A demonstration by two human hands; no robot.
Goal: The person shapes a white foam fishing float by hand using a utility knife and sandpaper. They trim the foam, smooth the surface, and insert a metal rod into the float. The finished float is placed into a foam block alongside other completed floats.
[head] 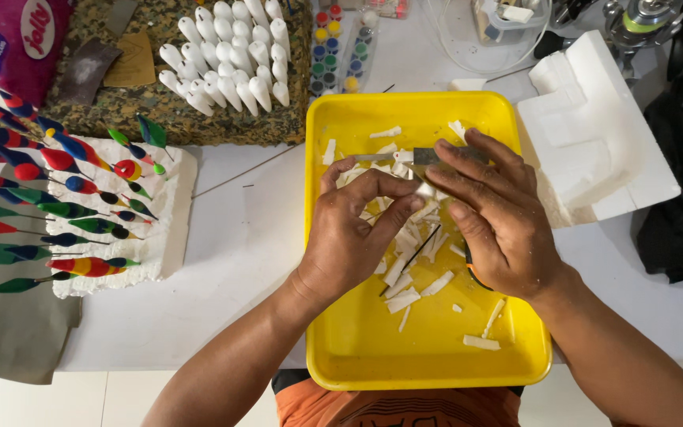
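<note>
- White worktop (254,237) fills the view, with a yellow tray (357,356) at centre frame, its near edge over the person's lap.
- Foam piece (424,190): a small white bit pinched between both hands just above the tray's middle. It looks very light, soft and crumbly, so I judge it would dent or snap under a hard squeeze; fingertips on its ends are the safest hold.
- Left hand (349,233): curled, thumb and fingers closed on the foam piece from the left.
- Right hand (492,217): fingers bent over the same piece from the right, also pressing a thin grey blade (428,156) that pokes out toward upper left. Something dark and orange is tucked under its palm; I cannot tell what.
- Thin dark rod (413,259) runs down from the pinch toward the tray floor.
- White shavings (405,296) lie scattered in the tray, right under and below both hands.
- Foam block (594,134) sits at upper right, just beside the tray.
- White cones (231,55) stand in rows on a speckled mat at top centre; paint pots (333,47) are beside them.
- Painted floats (65,205) stick in a white slab at left, well apart from the hands.
</note>
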